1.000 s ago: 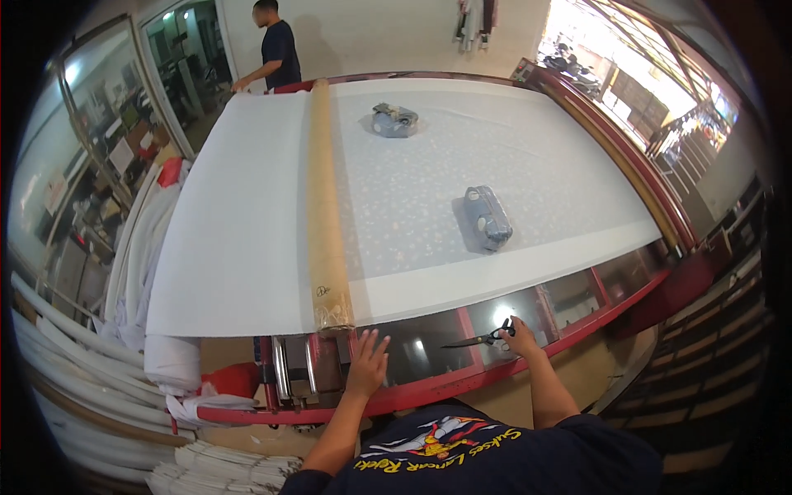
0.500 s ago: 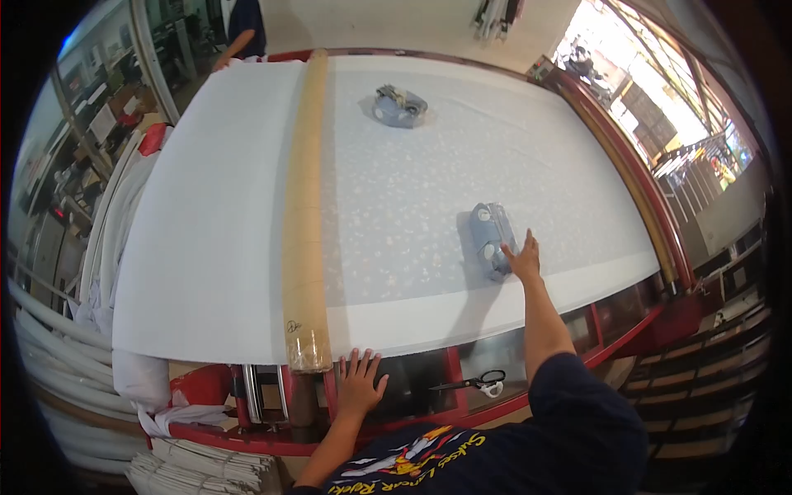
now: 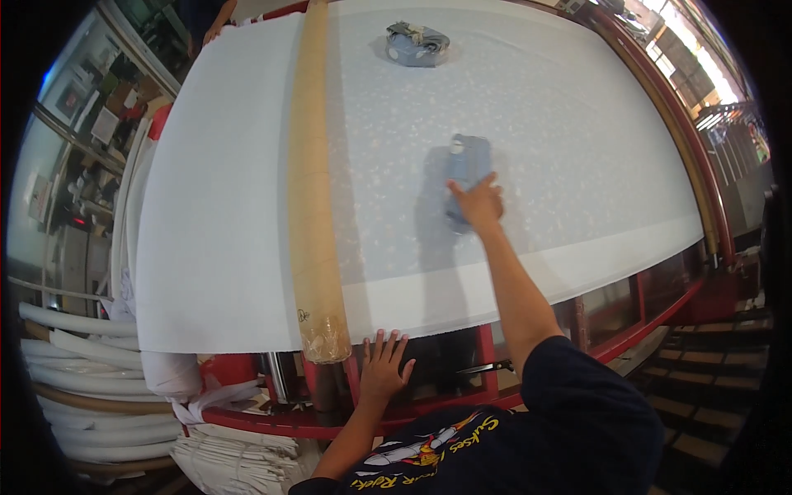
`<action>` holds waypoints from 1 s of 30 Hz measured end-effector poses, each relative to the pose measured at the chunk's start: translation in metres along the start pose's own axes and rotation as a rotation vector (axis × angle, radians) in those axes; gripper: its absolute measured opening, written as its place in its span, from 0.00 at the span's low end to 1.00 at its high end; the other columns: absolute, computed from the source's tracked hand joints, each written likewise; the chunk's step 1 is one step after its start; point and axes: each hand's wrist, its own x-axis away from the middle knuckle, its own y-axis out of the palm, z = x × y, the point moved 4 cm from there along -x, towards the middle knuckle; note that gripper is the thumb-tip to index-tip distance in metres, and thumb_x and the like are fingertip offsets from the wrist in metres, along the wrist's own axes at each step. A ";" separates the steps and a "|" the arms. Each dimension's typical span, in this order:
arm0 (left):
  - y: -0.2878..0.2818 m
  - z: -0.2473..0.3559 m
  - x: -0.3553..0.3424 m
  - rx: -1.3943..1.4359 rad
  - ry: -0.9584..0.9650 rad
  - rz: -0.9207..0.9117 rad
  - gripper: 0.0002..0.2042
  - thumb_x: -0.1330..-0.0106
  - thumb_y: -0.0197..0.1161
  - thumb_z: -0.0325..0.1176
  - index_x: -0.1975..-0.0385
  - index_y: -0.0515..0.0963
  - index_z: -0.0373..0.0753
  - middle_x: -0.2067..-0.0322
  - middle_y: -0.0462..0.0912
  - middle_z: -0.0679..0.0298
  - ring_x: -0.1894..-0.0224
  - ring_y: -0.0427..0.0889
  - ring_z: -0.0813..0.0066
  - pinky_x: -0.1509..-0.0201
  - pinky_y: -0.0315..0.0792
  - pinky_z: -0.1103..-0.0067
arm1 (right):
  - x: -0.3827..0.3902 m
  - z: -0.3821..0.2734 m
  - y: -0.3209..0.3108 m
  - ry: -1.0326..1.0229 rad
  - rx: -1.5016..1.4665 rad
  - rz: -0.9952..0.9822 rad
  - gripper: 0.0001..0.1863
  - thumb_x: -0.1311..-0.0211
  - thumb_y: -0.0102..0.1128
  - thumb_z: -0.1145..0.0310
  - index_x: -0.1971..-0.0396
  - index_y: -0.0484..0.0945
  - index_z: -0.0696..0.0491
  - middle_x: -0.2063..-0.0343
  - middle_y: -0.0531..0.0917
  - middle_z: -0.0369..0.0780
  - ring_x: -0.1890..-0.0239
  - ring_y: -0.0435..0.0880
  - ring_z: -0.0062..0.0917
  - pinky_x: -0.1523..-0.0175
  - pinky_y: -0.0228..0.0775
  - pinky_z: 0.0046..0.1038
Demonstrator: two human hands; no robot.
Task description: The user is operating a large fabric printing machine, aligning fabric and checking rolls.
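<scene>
White fabric (image 3: 223, 165) covers the large table, and a patterned, pale grey-blue sheet (image 3: 544, 165) lies over its right part. My right hand (image 3: 481, 205) grips the near end of a grey-blue wrapped bundle (image 3: 470, 157), slightly blurred; what is inside the wrapping cannot be seen. A second such bundle (image 3: 418, 49) sits farther back on the sheet. My left hand (image 3: 384, 363) rests with fingers spread at the fabric's near edge, beside the end of a long brown cardboard tube (image 3: 316, 206) that lies across the fabric.
Black scissors (image 3: 485, 368) lie below the near edge, partly hidden by my right arm. A red frame (image 3: 610, 351) borders the table. White rolls (image 3: 91, 355) are stacked at the left, above bundled white strips (image 3: 235, 454). Another person's hand (image 3: 216, 29) touches the far left corner.
My right hand has closed on the near bundle and shifted it to the left across the sheet. The view has tipped downward. My left hand stays at the near edge.
</scene>
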 end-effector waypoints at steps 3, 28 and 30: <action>0.005 0.000 0.005 -0.014 0.005 -0.012 0.28 0.30 0.60 0.51 0.32 0.72 0.48 0.32 0.71 0.58 0.25 0.61 0.51 0.22 0.48 0.49 | 0.015 -0.061 0.026 -0.223 -0.001 -0.224 0.67 0.48 0.67 0.29 0.22 0.41 0.56 0.33 0.65 0.63 0.31 0.68 0.56 0.32 0.66 0.49; 0.025 0.001 0.012 -0.104 0.047 -0.087 0.28 0.28 0.54 0.45 0.29 0.67 0.42 0.30 0.67 0.57 0.24 0.56 0.49 0.21 0.45 0.51 | 0.036 0.443 -0.124 0.010 0.275 0.049 0.41 0.28 0.46 0.40 0.21 0.51 0.40 0.21 0.48 0.46 0.19 0.42 0.43 0.19 0.32 0.44; 0.021 0.005 0.011 -0.083 0.051 -0.085 0.28 0.28 0.54 0.45 0.29 0.66 0.42 0.30 0.67 0.56 0.24 0.56 0.48 0.21 0.45 0.51 | 0.034 0.440 -0.127 -0.005 0.298 0.050 0.40 0.27 0.45 0.40 0.21 0.50 0.41 0.21 0.47 0.46 0.19 0.42 0.43 0.18 0.31 0.43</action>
